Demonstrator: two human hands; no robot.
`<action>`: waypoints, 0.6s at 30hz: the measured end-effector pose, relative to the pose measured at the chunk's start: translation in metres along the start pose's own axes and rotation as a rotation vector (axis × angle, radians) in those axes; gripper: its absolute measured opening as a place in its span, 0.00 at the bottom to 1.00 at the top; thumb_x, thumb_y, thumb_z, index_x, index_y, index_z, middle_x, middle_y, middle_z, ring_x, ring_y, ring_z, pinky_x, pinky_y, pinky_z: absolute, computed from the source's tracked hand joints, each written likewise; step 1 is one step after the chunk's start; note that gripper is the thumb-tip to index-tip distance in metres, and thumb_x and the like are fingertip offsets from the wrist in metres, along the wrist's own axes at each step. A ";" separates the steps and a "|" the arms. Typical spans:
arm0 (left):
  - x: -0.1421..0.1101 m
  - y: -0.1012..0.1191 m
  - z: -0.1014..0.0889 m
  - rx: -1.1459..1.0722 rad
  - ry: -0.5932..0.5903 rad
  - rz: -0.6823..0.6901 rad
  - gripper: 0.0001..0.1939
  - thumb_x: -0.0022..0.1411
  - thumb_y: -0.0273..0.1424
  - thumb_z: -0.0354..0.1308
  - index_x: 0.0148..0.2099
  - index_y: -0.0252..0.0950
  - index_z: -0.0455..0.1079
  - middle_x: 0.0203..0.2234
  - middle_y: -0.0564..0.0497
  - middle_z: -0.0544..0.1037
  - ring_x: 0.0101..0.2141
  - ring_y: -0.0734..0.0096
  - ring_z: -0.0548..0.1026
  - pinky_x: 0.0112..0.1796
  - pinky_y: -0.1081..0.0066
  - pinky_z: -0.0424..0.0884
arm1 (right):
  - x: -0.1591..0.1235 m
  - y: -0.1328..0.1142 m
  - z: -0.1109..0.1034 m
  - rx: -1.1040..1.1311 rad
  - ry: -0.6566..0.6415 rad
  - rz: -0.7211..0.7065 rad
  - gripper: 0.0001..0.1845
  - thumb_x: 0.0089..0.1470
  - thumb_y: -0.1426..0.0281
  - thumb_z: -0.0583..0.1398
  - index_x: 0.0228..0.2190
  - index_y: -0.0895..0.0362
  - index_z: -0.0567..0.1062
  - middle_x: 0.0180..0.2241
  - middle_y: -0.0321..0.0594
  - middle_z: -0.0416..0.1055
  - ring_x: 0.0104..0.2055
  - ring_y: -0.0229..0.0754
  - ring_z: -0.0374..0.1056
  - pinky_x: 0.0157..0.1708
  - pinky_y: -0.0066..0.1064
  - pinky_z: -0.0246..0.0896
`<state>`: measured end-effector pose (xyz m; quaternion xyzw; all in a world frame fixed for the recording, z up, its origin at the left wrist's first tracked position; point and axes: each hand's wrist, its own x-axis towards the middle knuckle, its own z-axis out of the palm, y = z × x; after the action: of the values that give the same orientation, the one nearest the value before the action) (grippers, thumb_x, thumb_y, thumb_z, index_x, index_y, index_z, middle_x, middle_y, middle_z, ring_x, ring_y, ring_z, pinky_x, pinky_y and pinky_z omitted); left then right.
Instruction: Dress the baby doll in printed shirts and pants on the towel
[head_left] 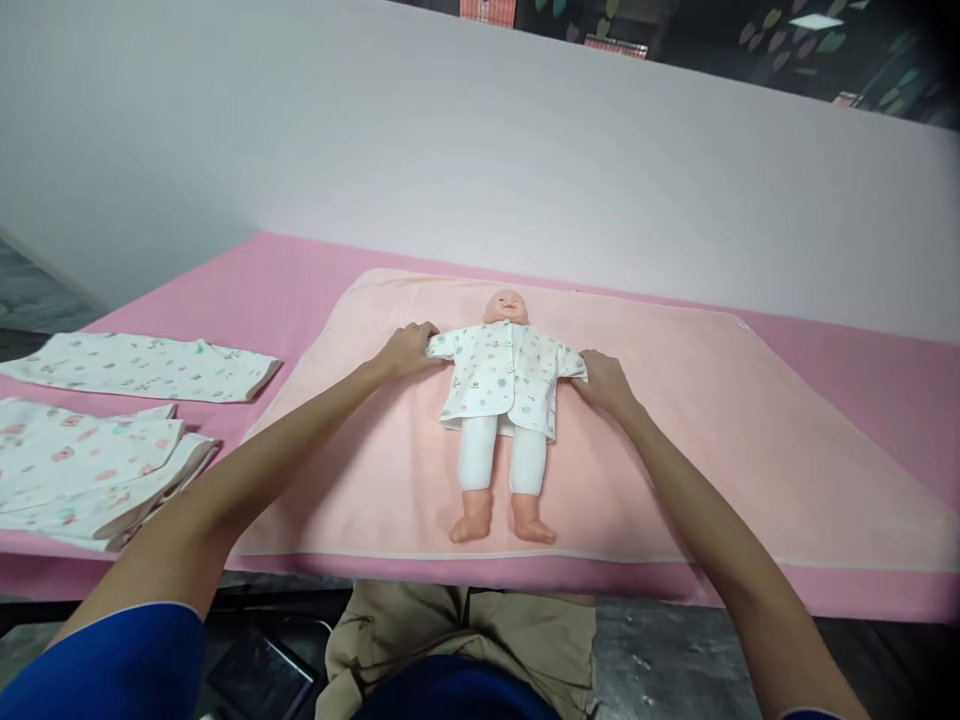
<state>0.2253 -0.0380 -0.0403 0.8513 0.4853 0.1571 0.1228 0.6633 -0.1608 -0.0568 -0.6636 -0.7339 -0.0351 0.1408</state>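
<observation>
Blue shirt [457,692] and khaki trousers [532,630] come nearest the head camera, below the edge of a pink table [292,275]. Beyond, a doll [530,465] lies face up on a peach blanket [660,420], feet toward the person, wearing a patterned jacket [487,375]. The left hand [409,350] and right hand [606,382] each pinch one sleeve end, out to either side. Left of the blanket lie a patterned garment [146,367] and a folded pile [79,460].
</observation>
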 end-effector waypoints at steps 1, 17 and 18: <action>0.006 -0.001 -0.003 0.025 -0.012 0.021 0.37 0.61 0.61 0.63 0.58 0.37 0.72 0.52 0.34 0.80 0.56 0.35 0.76 0.55 0.46 0.71 | 0.008 0.006 -0.003 -0.039 -0.011 -0.018 0.24 0.69 0.57 0.54 0.53 0.61 0.76 0.51 0.62 0.77 0.51 0.64 0.70 0.51 0.50 0.63; 0.033 -0.012 0.005 0.089 0.062 0.089 0.40 0.65 0.63 0.57 0.63 0.38 0.73 0.59 0.31 0.78 0.62 0.30 0.70 0.62 0.36 0.65 | 0.019 0.031 0.022 0.020 0.102 0.098 0.28 0.63 0.58 0.59 0.59 0.61 0.75 0.57 0.65 0.74 0.59 0.70 0.65 0.60 0.63 0.63; 0.034 -0.009 0.005 0.058 0.071 0.115 0.38 0.65 0.60 0.58 0.64 0.37 0.73 0.62 0.32 0.76 0.64 0.31 0.69 0.63 0.36 0.64 | 0.020 0.028 0.020 0.049 0.094 0.113 0.32 0.61 0.58 0.61 0.61 0.62 0.74 0.61 0.66 0.72 0.62 0.72 0.64 0.62 0.66 0.63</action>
<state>0.2362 -0.0047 -0.0427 0.8750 0.4437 0.1799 0.0718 0.6861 -0.1339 -0.0747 -0.6980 -0.6885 -0.0403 0.1929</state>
